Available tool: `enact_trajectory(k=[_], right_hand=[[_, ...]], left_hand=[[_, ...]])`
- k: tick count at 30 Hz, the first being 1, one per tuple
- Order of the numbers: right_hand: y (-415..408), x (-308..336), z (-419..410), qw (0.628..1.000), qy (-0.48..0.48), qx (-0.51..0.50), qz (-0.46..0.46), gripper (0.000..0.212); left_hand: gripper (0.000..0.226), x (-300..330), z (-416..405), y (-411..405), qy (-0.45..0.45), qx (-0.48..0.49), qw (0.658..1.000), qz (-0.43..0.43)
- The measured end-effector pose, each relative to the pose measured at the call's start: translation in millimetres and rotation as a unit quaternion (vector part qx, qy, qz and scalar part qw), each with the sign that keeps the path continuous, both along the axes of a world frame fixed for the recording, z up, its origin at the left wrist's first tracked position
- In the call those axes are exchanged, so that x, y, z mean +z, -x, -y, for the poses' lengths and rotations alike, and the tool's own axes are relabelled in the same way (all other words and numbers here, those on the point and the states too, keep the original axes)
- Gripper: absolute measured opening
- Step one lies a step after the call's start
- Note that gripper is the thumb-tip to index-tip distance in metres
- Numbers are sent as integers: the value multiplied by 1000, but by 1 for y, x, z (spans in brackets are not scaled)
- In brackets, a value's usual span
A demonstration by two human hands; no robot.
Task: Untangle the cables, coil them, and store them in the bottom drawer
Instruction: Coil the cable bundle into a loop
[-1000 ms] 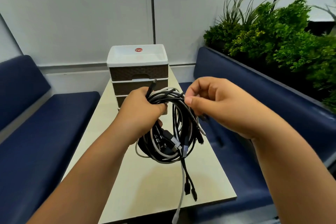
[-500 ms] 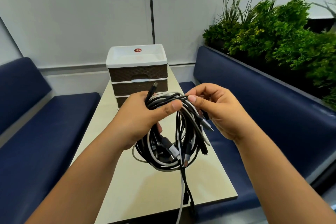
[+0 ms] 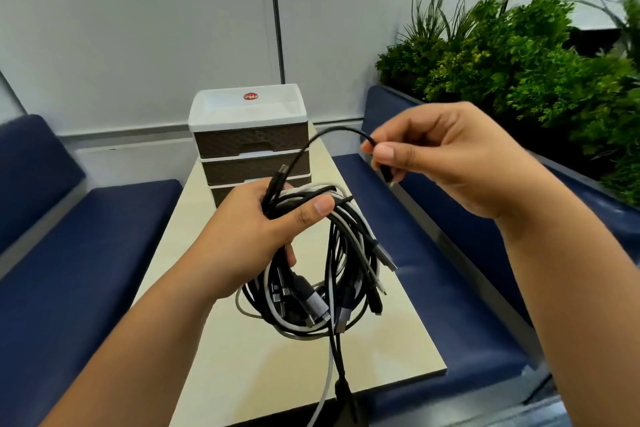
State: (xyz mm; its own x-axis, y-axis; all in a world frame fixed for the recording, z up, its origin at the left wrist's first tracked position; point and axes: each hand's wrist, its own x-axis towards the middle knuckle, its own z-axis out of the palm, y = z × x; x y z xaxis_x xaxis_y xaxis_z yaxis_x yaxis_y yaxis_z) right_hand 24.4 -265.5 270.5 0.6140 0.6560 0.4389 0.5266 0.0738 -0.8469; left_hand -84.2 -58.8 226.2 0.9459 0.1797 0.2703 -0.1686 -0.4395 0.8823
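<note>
My left hand (image 3: 256,236) grips a tangled bundle of black, white and grey cables (image 3: 322,291) above the beige table (image 3: 242,364). Loops and plug ends hang below the fist; some strands trail past the table's near edge. My right hand (image 3: 440,163) is up and to the right, pinching the end of one thin black cable (image 3: 313,144) that arcs back into the bundle. Behind the bundle stands a small drawer unit (image 3: 251,146) with a white top and brown fronts, all shut; its bottom drawer is mostly hidden by my left hand.
Blue padded benches (image 3: 69,270) run along both sides of the narrow table. A planter of green foliage (image 3: 519,55) sits behind the right bench (image 3: 450,288). A pale wall closes off the far end behind the drawer unit.
My right hand has pulled one black cable end out of the bundle, up and to the right. My left hand keeps its hold on the bundle.
</note>
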Motion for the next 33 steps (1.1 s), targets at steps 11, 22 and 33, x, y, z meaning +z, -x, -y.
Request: enact_trajectory(k=[11,22,33], right_hand=[[3,5,-27,996,43,38,-75,21],[3,14,-26,987,153,36,-24,15],[9,21,-28,985,163,10,54,15]], left_hand=[[37,3,3,-2,20,-35,999,5],[38,4,1,-1,6,-35,999,1],[13,9,3,3,61,-74,995,-24]])
